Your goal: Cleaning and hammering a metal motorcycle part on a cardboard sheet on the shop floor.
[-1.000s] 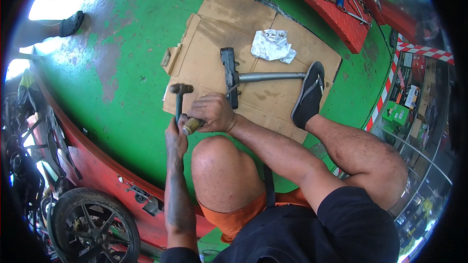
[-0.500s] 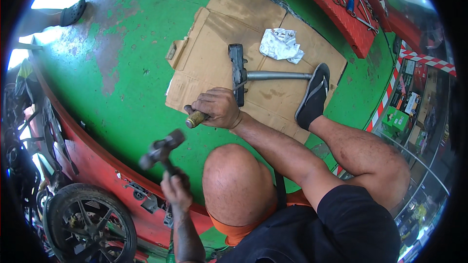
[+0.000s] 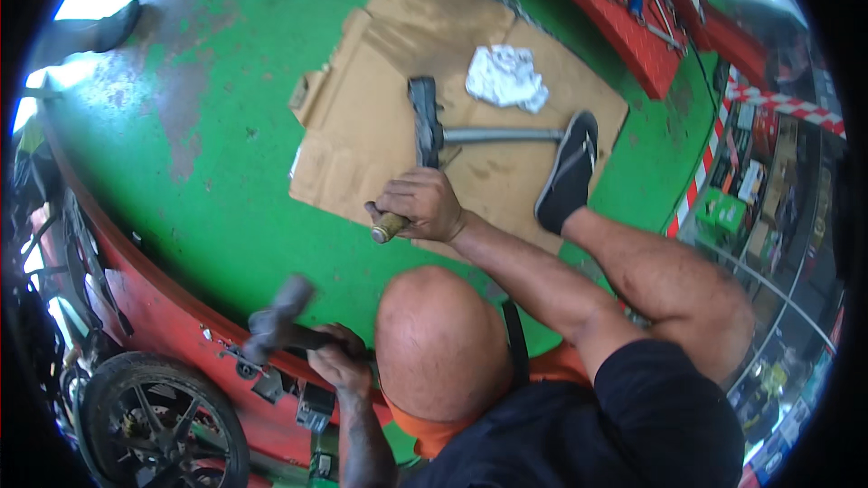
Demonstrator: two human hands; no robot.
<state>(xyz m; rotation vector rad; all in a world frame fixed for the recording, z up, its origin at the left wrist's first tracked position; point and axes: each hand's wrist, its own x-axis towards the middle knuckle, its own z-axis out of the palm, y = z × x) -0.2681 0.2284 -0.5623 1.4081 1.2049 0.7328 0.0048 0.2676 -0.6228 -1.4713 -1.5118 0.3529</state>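
Observation:
My left hand (image 3: 337, 357), at lower left, grips a hammer (image 3: 276, 318), its metal head blurred by motion. My right hand (image 3: 427, 201) is closed round a tool with a worn yellowish cylindrical end (image 3: 391, 224) pointing toward me. Just beyond that hand, a dark metal clamp piece (image 3: 422, 108) with a long grey steel tube (image 3: 502, 135) lies on the cardboard (image 3: 353, 149); whether the tool touches it is unclear. My right foot in a dark sandal (image 3: 565, 172) rests at the tube's far end. A crumpled white cloth (image 3: 506, 79) lies above the tube.
A red platform (image 3: 651, 63) holds spanners and a blue-handled tool (image 3: 638, 0). A red ledge (image 3: 154, 303) and motorbike wheel (image 3: 163, 420) are at lower left. Right are striped tape (image 3: 782, 102) and a glass case of boxes (image 3: 723, 212). Another person's foot (image 3: 113, 27) shows upper left.
The hammer in my left hand has swung down and left, away from the clamp piece. My right hand has shifted slightly right, still gripping its tool.

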